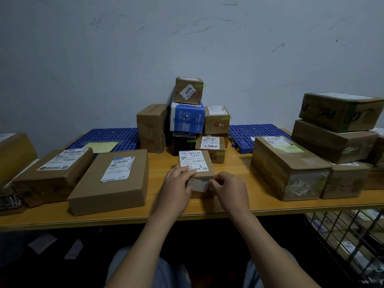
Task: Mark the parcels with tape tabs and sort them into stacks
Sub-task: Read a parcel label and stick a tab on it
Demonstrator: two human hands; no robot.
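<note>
Pressing a tape tab [200,186] onto the front face of the small parcel [195,161], near the table's [162,163] front edge. My left hand [176,183] grips its corner and my right hand [228,190] pinches the tab's end. Light, stiff carton, I reckon, best lifted by its sides.

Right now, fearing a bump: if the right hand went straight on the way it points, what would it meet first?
Probably the left hand, just past the tape tab on the front of the parcel.

Brown parcels [196,163] (one blue [187,118])
</note>
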